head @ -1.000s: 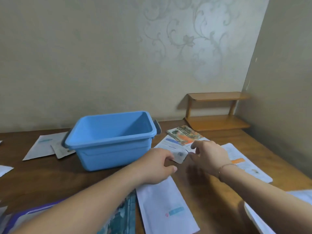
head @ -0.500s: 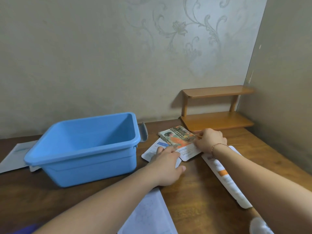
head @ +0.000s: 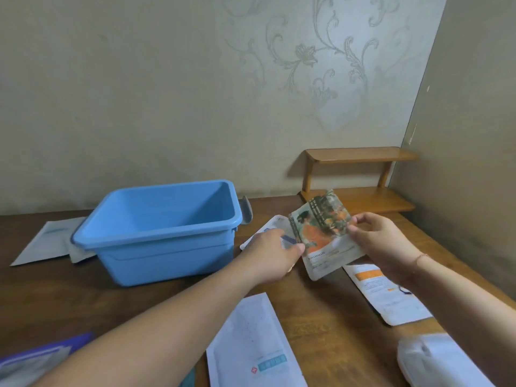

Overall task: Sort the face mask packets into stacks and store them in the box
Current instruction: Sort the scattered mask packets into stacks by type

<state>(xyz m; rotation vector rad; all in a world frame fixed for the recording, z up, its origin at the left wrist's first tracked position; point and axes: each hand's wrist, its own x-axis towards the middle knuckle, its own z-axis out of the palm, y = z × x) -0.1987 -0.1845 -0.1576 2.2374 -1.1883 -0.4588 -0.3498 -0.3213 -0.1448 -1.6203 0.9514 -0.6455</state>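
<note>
An empty blue plastic box (head: 156, 237) stands on the brown table, left of centre. My right hand (head: 382, 244) pinches the right edge of an illustrated face mask packet (head: 321, 233) with an orange and green picture, lifted and tilted above the table. Just to its left, my left hand (head: 270, 258) pinches a white packet with a blue mark (head: 265, 227) that lies beside the box; how much of it is lifted is hidden by the hand.
A white packet with an orange label (head: 382, 291) lies at the right, another white packet (head: 251, 344) near the front. More packets (head: 47, 241) lie left of the box, a purple one (head: 42, 356) at bottom left. A small wooden shelf (head: 360, 174) stands in the back corner.
My right hand has lifted the illustrated packet off the table and tilted it up. My left hand now pinches the white packet instead of resting on it.
</note>
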